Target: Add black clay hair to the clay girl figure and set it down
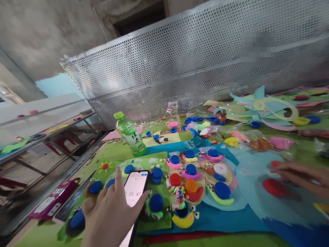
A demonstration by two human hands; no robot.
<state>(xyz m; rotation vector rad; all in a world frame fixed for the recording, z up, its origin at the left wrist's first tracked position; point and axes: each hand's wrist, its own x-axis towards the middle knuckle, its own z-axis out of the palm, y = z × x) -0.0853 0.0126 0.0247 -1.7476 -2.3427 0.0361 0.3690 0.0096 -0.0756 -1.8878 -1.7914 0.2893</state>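
Observation:
My left hand holds a smartphone at the lower left, fingers and thumb wrapped round its edges; the lit screen shows a running time. The phone hovers over a green felt sheet covered with clay snails topped with blue bottle caps. My right hand reaches in from the right edge, blurred, fingers stretched low over a light blue sheet, beside a red cap. More snails with red, orange and blue caps sit between the hands.
A green tea bottle stands upright behind the snails. A perforated metal screen runs along the back of the table. Bags of clay, loose blue caps and a paper pinwheel lie at the back right. A purple box lies at the left edge.

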